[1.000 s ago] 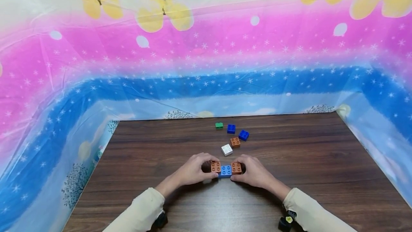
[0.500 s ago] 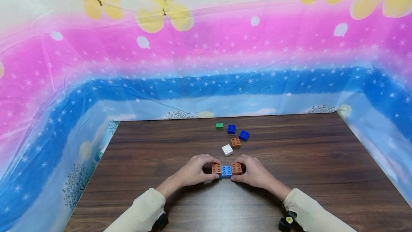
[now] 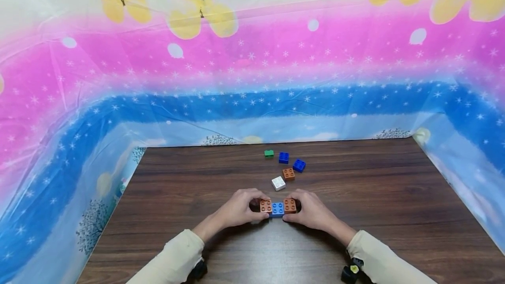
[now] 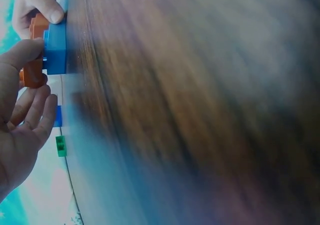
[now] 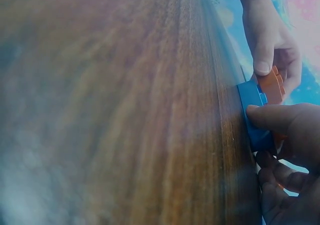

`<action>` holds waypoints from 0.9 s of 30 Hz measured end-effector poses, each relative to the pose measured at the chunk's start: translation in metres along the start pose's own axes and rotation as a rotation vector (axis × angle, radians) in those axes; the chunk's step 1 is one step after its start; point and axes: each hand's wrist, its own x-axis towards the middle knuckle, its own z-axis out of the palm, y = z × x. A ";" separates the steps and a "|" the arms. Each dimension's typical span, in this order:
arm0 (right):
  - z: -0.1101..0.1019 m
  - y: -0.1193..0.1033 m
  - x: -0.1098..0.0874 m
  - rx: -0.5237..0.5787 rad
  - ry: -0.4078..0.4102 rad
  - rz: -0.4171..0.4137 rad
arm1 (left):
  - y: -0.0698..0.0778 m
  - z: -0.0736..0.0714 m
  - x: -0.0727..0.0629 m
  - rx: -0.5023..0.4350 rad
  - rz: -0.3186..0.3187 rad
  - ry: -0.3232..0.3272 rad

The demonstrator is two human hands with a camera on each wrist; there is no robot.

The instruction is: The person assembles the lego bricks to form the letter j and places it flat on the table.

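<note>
A light blue brick [image 3: 278,209] lies on the table between both hands, its middle studs showing. Orange bricks sit over its two ends, one left [image 3: 266,206] and one right [image 3: 289,205]. My left hand [image 3: 241,207] pinches the left orange brick between thumb and fingers. In the left wrist view that orange brick [image 4: 34,74] stands on the blue brick's studs, jutting past its end. My right hand [image 3: 311,209] grips the other end, its thumb pressed on the blue brick's [image 5: 252,120] side in the right wrist view. Fingers partly hide the right orange brick there.
Beyond the hands lie a white brick [image 3: 278,183], another orange brick [image 3: 289,174], two dark blue bricks [image 3: 299,165] [image 3: 283,157] and a small green brick [image 3: 269,154]. A patterned cloth [image 3: 252,100] rises behind the brown wooden table [image 3: 189,174].
My left hand and its orange brick have shifted very slightly right, toward the other orange brick. The right hand and the loose bricks stay in place.
</note>
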 end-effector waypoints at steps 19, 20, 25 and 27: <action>0.000 0.000 0.000 0.000 -0.006 0.003 | 0.002 0.002 0.000 -0.048 -0.044 0.004; 0.000 0.000 0.000 0.001 -0.006 0.004 | 0.002 0.002 0.000 -0.049 -0.047 0.003; 0.000 0.000 0.000 -0.003 -0.006 0.008 | 0.003 0.001 0.000 -0.042 -0.055 0.003; 0.000 0.000 0.001 -0.005 -0.006 0.010 | 0.003 0.001 0.001 -0.038 -0.056 0.004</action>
